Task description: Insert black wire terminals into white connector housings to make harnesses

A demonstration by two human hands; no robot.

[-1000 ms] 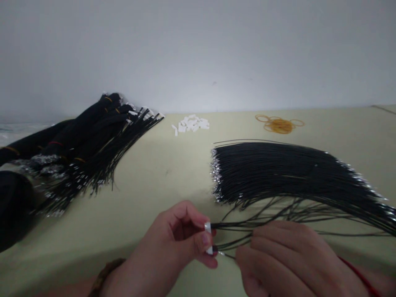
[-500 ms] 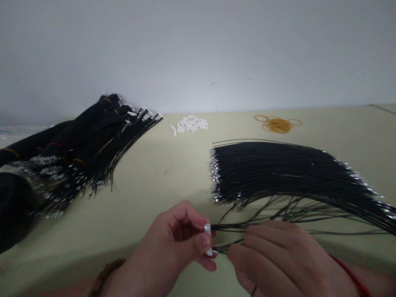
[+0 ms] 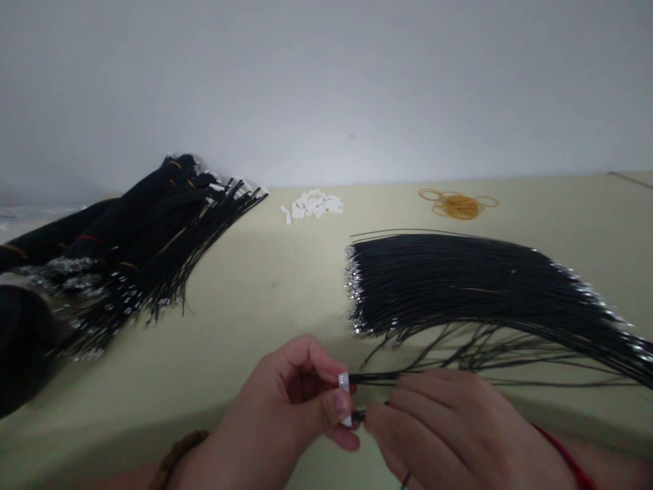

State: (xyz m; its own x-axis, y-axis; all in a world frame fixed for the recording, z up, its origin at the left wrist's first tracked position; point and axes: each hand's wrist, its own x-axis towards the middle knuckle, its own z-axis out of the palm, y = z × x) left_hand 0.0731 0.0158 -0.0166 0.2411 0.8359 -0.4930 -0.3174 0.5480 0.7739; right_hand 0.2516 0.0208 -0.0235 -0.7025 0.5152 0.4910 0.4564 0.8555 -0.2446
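Note:
My left hand (image 3: 290, 408) pinches a small white connector (image 3: 345, 400) between thumb and fingers near the table's front edge. Several thin black wires (image 3: 377, 376) run from the connector to the right. My right hand (image 3: 454, 435) is closed in a pinch on one black wire right at the connector's lower end, fingertips almost touching my left thumb. Behind the hands lies a big loose fan of black wires (image 3: 474, 286) with shiny metal tips on both ends.
Banded bundles of black wires (image 3: 127, 245) are heaped at the left. A small pile of white connectors (image 3: 313, 204) and a heap of yellow rubber bands (image 3: 458, 204) lie near the wall. The table (image 3: 265, 292) is pale green.
My right hand has slid left along the wire until its fingertips reach the connector. The left hand has stayed almost still, sinking slightly.

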